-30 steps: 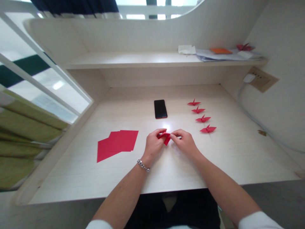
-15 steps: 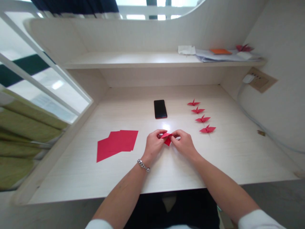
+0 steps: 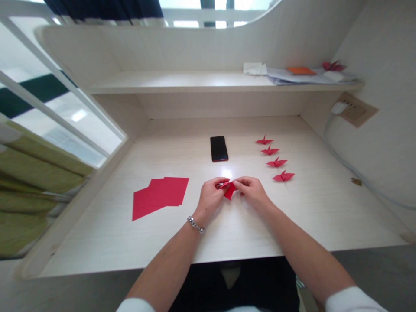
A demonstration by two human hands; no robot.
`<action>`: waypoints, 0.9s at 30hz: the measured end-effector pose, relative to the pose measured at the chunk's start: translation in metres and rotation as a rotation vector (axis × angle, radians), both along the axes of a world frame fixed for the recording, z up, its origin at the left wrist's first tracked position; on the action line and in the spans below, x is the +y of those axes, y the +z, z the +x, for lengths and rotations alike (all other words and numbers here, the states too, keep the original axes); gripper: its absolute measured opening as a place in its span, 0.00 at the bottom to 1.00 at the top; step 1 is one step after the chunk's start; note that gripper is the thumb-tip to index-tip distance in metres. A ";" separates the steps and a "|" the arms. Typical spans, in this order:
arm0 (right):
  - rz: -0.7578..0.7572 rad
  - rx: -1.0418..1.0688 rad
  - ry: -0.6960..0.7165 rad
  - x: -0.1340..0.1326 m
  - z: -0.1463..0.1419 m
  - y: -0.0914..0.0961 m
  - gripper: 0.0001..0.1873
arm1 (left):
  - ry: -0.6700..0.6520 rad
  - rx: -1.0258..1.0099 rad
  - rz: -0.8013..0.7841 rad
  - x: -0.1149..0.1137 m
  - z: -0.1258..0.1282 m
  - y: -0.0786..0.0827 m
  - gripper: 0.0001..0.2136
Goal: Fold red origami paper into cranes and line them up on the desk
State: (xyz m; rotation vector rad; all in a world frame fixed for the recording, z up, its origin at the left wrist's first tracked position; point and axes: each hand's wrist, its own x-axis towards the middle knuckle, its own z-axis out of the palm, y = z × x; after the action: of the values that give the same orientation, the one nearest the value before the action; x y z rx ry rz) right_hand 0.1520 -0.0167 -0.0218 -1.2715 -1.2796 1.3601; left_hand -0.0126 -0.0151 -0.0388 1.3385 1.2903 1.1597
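Note:
A partly folded piece of red origami paper [image 3: 230,191] is held between my two hands, just above the desk near its front. My left hand [image 3: 212,195] pinches its left side, fingers closed on it. With thumb and forefinger, my right hand [image 3: 251,190] grips the upper right edge. Several red paper cranes [image 3: 276,162] stand in a slanting row to the right, wings spread. Flat red paper sheets [image 3: 160,193] lie overlapping on the left. The fingertips hide part of the folds.
A black phone [image 3: 219,148] lies beyond my hands on the desk [image 3: 182,138]. Above the back runs a shelf [image 3: 169,82] with papers, an orange piece and a red paper shape. On the right wall, a cable [image 3: 347,167] hangs from a socket [image 3: 355,108].
My right hand has shifted its fingers slightly at the paper's upper right edge, and more of the red paper shows between the hands. Everything else stays in place.

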 end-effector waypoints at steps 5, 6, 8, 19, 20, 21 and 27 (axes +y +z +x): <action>-0.121 0.128 0.013 0.000 0.002 0.002 0.16 | -0.011 0.018 0.012 0.001 -0.001 0.000 0.11; -0.138 0.141 0.021 0.000 0.002 0.003 0.16 | -0.010 0.016 0.014 0.001 -0.001 0.000 0.11; -0.153 0.146 0.036 0.000 0.003 0.003 0.15 | -0.011 0.014 0.017 0.000 -0.001 0.000 0.10; -0.076 0.038 0.119 0.000 0.007 0.001 0.15 | -0.038 0.080 0.034 -0.003 0.001 0.010 0.09; -0.072 0.025 0.128 0.001 0.008 0.001 0.15 | -0.037 0.085 0.034 -0.003 0.001 0.010 0.09; -0.063 0.012 0.139 0.001 0.008 0.001 0.16 | -0.037 0.090 0.035 -0.003 0.001 0.010 0.09; 0.012 -0.086 0.159 0.000 0.007 0.004 0.14 | -0.054 0.081 0.042 -0.005 0.000 0.008 0.11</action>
State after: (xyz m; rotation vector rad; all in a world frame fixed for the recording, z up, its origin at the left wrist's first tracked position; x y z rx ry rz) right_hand 0.1592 -0.0165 -0.0181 -1.2534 -1.4725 1.4185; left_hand -0.0126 -0.0197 -0.0307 1.4551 1.2855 1.1113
